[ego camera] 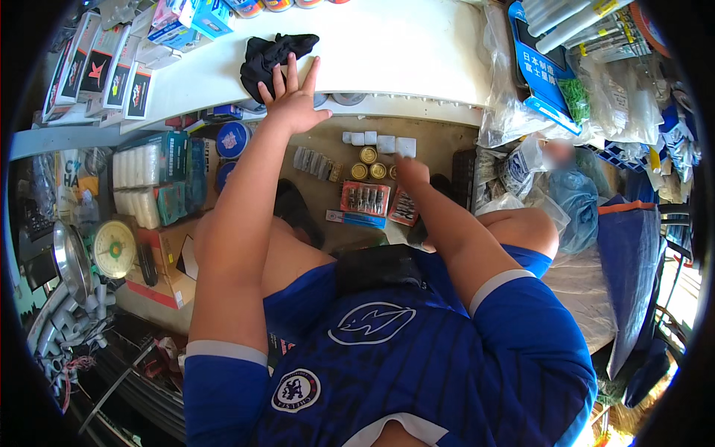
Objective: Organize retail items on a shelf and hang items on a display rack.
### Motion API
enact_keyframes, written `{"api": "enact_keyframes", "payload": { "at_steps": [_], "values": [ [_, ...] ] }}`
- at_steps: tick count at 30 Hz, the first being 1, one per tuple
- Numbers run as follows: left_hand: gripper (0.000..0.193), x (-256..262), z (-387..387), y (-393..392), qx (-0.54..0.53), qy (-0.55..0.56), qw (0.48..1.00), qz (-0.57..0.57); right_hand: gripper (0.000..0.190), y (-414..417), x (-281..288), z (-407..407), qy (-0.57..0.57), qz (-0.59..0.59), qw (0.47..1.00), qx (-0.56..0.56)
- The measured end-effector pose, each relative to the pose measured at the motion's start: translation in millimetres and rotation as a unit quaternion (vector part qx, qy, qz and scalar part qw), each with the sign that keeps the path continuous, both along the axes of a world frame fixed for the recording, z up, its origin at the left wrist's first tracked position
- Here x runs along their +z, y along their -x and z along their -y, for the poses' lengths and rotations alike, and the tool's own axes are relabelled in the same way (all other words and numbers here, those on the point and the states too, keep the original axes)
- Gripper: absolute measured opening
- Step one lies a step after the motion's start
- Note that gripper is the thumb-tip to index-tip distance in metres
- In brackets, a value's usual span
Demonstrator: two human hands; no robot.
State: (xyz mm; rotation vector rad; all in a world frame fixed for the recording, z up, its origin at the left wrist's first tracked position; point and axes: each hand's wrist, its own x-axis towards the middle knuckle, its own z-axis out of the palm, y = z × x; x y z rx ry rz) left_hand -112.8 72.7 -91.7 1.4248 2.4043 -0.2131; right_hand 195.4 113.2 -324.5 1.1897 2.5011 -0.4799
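My left hand (pixel 293 100) reaches over the white shelf with its fingers spread, the fingertips on a crumpled black cloth (pixel 260 61). Lower down at the right, my right hand (pixel 412 172) is beside several small round gold-coloured tins (pixel 377 170) on the floor; its fingertips are partly hidden, so its hold is unclear. Small white boxes (pixel 386 144) stand in a row behind the tins. Nearer to me lie two red blister cards (pixel 365 198) of dark items and a blue flat package (pixel 356 218). Slim clear packs (pixel 317 162) lie left of the tins.
White shelf (pixel 391 50) spans the front, its edge above the floor items. Boxes (pixel 114 72) stand at its left end. A dial scale (pixel 115 249) and a cardboard carton (pixel 173 262) are at my left; plastic bags (pixel 572 195) and a dark crate (pixel 463 173) at my right.
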Motion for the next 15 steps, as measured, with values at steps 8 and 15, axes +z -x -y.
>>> {"api": "enact_keyframes", "payload": {
  "at_steps": [8,15],
  "values": [
    [0.117,3,-2,-3,0.002,0.013,1.000,0.025,0.026,-2,-24,8,0.006,0.049,0.996,0.075],
    [0.108,-28,14,0,-0.002,-0.061,0.998,0.008,0.063,55,189,-31,0.081,0.062,0.985,0.142]
  ]
}}
